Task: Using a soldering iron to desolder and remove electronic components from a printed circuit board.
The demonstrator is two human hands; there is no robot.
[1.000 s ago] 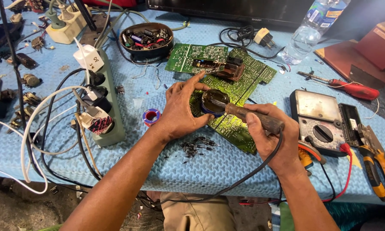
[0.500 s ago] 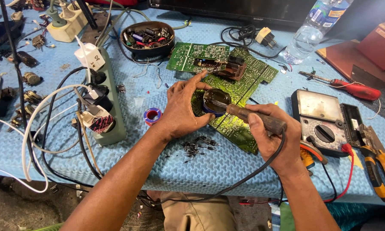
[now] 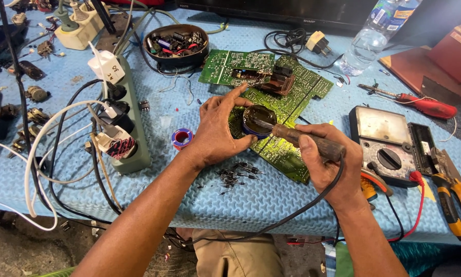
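Blue foam matting covers the bench (image 3: 271, 200), seen from the head camera. A small round tin (image 3: 258, 122) is steadied on the green circuit board (image 3: 287, 110) by the left hand (image 3: 220, 131), whose fingers are curled around the tin's near side with the thumb stretched over its far rim. A soldering iron (image 3: 307, 141) is clamped in the right hand (image 3: 333, 164), fingers wrapped shut about its brown handle; the tip is laid into the open tin. The iron's black cord (image 3: 292, 215) runs down from the handle and over the bench edge.

Just below the left hand a scatter of small dark parts (image 3: 238, 174) lies on the matting, and a little red and blue roll (image 3: 182, 138) sits just left of the wrist. A green power strip (image 3: 125, 123) crowded with plugs stands further left. A bowl (image 3: 176, 43) of components is set behind the board. To the right lie a multimeter (image 3: 384, 141), a red screwdriver (image 3: 420, 105) and yellow-handled pliers (image 3: 458, 200). A plastic bottle (image 3: 369, 41) stands at the far edge.
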